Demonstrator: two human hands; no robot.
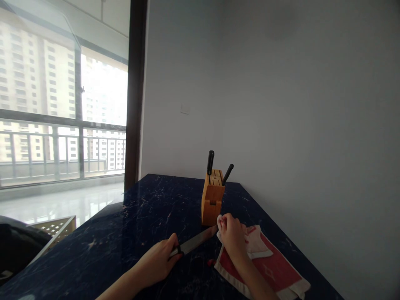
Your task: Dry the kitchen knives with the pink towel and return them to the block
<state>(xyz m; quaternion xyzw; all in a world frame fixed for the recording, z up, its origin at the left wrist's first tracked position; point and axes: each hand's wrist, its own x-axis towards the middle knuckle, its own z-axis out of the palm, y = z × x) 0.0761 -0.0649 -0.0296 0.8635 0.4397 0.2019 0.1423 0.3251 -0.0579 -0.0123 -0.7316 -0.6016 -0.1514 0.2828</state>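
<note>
My left hand [161,259] is closed round the handle of a kitchen knife [196,241], whose blade points away to the right, low over the dark marbled table [137,225]. My right hand [233,236] pinches a bunched corner of a red and white cloth [268,266] against the blade's tip. The rest of the cloth lies flat on the table under my right forearm. Just behind the knife tip stands a wooden knife block [212,202] with two black handles sticking out of it.
A plain grey wall runs along the table's right and far sides. To the left is a tall window with a balcony railing and a dark frame post [134,104]. A slatted crate [54,229] and a dark object sit low at the left.
</note>
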